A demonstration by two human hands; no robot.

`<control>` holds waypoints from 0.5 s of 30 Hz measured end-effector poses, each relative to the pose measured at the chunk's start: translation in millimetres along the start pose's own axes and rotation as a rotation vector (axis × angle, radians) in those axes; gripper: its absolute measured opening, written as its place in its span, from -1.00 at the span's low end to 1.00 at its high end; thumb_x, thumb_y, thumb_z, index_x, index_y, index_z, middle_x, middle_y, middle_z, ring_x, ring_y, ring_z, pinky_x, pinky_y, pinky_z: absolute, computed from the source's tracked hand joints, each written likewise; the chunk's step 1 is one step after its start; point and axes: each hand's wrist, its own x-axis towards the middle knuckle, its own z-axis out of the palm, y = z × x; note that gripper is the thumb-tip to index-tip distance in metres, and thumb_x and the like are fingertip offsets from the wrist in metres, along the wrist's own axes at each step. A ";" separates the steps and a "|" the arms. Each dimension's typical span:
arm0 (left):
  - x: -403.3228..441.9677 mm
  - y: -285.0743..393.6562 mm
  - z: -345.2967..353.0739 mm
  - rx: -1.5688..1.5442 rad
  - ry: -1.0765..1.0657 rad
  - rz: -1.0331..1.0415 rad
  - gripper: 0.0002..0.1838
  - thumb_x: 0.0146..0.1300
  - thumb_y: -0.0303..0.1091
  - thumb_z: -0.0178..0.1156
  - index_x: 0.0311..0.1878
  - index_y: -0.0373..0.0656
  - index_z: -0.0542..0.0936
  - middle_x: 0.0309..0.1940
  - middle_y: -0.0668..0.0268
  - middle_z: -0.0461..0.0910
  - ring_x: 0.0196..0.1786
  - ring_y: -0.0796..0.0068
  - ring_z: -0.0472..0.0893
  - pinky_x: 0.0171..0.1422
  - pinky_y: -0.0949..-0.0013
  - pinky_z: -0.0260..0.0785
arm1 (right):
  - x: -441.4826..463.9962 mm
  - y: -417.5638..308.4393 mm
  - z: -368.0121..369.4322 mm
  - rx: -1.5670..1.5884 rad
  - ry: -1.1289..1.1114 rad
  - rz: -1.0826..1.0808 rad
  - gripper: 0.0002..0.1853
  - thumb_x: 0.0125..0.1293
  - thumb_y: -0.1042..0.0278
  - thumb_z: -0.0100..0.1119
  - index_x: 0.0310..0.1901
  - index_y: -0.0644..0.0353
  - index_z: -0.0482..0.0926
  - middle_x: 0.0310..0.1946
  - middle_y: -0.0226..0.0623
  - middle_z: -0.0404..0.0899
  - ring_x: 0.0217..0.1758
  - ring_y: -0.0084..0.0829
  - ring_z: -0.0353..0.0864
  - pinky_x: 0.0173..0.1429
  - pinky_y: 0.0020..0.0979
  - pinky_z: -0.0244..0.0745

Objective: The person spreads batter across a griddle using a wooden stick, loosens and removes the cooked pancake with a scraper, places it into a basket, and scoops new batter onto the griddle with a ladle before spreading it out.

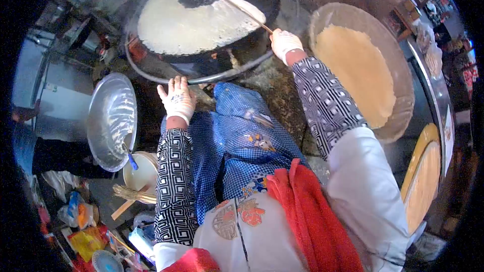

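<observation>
My right hand (286, 45), in a white glove, is closed around the handle of a thin wooden batter spreader (259, 24). The spreader's far end reaches into pale batter on a large round black griddle (275, 0). Batter (186, 20) coats the griddle's left and front, with a thicker ridge along the spreader; a dark bare patch shows at the back right. My left hand (179, 99), also gloved, lies on the metal ring (209, 77) around the griddle, thumb apart and fingers stretched over the ring.
A wide basin of tan batter (355, 70) stands right of the griddle. At left are a metal bowl (112, 121) with a blue-handled tool (132, 160), a pale bucket (141, 171) and a straw brush (133, 194). A round wooden board (422, 186) leans at lower right.
</observation>
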 end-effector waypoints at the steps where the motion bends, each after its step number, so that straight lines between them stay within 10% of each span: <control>1: 0.6 -1.5 0.2 -0.012 0.003 -0.015 -0.41 0.23 -0.14 0.10 0.33 -0.07 0.38 0.38 0.25 0.35 0.48 0.24 0.24 0.54 -0.31 -0.27 | -4.8 -6.7 -1.4 -0.008 0.024 -0.062 -0.64 0.45 0.18 -0.17 -0.08 0.31 0.53 -0.18 0.06 0.68 -0.10 -0.02 0.70 -0.02 -0.06 0.59; 15: 6.8 -31.9 7.0 -0.112 -0.004 -0.141 -0.43 0.29 -0.20 0.03 0.37 -0.10 0.35 0.45 0.25 0.27 0.52 0.23 0.18 0.56 -0.30 -0.36 | -21.6 12.2 16.0 0.005 -0.022 -0.109 -0.65 0.46 0.13 -0.14 -0.16 0.26 0.52 -0.32 0.11 0.66 -0.21 0.10 0.66 -0.06 0.09 0.51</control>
